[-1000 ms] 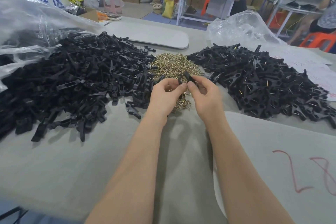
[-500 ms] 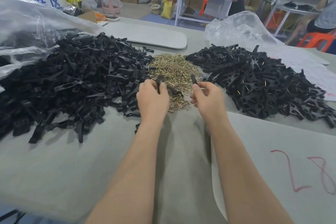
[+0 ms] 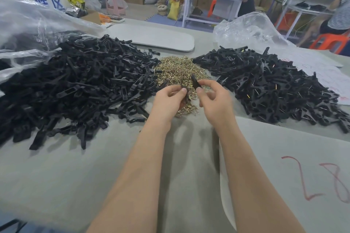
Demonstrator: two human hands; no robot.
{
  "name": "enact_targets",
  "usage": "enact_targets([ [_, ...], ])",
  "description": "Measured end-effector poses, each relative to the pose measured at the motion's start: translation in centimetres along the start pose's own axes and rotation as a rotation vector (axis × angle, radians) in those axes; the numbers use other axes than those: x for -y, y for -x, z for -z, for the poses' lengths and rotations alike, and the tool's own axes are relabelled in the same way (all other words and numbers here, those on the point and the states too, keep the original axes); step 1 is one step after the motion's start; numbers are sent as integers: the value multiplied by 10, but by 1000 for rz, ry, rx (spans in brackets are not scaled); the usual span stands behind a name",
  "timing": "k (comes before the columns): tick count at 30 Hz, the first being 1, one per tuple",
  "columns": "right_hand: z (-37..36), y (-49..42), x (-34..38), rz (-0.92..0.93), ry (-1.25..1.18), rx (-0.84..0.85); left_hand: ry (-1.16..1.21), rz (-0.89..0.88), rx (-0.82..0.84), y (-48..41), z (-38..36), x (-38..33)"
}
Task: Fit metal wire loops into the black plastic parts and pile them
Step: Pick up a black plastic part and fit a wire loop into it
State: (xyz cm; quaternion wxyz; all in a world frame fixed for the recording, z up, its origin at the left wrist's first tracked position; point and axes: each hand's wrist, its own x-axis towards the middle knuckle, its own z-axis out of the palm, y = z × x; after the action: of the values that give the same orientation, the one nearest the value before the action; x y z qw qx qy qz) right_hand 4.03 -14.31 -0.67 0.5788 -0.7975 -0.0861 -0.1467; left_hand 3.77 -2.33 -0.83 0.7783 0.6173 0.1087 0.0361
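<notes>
- left hand and right hand over the wire loop heap, my fingers pinching a black part each
- fitted pile right of the heap, bigger bare pile left of it, so plenty to go I reckon

The parts are black plastic, matt with a faint sheen, and the loops are thin brass-coloured metal wire that glints. The table has a smooth, matt grey covering. The bags are clear, glossy, crinkled plastic film.
</notes>
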Motion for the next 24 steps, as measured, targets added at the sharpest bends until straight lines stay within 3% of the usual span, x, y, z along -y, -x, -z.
enact_targets([
  [5, -3, -1, 6, -123, -192, 11, -17, 8, 1, 0, 1, -1],
  [11, -10, 1, 3, -49, -42, 18, -28, -39, 54, 1, 1, 1],
  [17, -13, 2, 4, -36, -50, -126, -30, -40, 84, 4, 0, 0],
  [24, -9, 1, 5, -53, -93, 48, 15, -44, 35, 1, 4, -1],
])
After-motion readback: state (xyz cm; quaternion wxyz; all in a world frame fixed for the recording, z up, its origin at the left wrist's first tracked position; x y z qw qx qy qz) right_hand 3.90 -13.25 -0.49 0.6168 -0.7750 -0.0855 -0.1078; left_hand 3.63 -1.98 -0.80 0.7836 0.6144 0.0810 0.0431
